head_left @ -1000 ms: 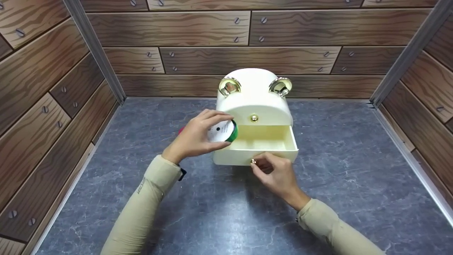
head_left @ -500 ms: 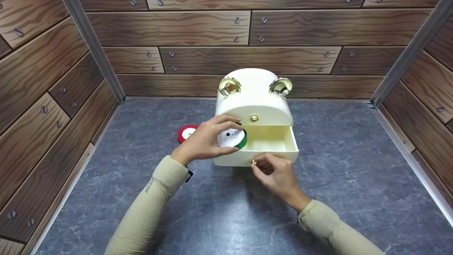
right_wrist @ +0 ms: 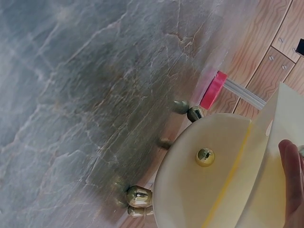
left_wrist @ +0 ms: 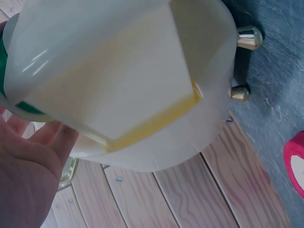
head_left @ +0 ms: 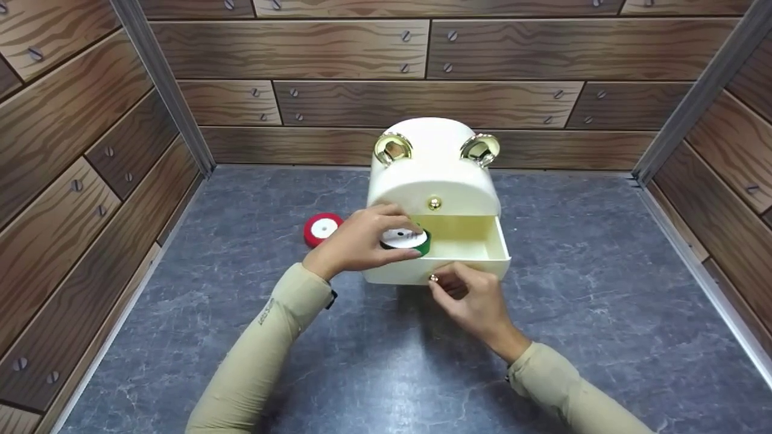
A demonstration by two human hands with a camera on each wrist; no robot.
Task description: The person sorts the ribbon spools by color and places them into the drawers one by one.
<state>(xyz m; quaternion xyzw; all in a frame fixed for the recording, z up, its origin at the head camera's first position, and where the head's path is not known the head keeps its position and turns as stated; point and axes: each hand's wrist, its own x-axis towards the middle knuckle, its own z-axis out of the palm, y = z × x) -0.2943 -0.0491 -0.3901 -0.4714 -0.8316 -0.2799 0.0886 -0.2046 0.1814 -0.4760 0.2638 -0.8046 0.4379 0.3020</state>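
A cream drawer box (head_left: pixel 431 163) with gold ear-shaped rings stands on the floor, its drawer (head_left: pixel 473 269) pulled out. My left hand (head_left: pixel 368 240) holds a ribbon spool (head_left: pixel 403 239), white-faced with a green edge, between thumb and fingers. The spool lies low at the left part of the drawer opening; whether it touches the drawer bottom I cannot tell. In the left wrist view only a green sliver of it shows beside the hand (left_wrist: pixel 35 156). My right hand (head_left: pixel 473 295) pinches the drawer's small gold knob (head_left: pixel 433 278). Fingers of that hand (right_wrist: pixel 293 175) appear at the right wrist view's edge.
A red ribbon spool (head_left: pixel 322 229) lies on the blue-grey marbled surface (head_left: pixel 271 199), left of the box. Another gold knob (head_left: pixel 434 203) sits on the upper front. Gold feet (right_wrist: pixel 139 195) carry the box. Wood-patterned walls (head_left: pixel 362 102) enclose the back and sides.
My left hand has moved right and slightly down, bringing the green spool into the drawer opening and tilting it flatter. The red spool has come into view behind it. The right hand stays on the knob.
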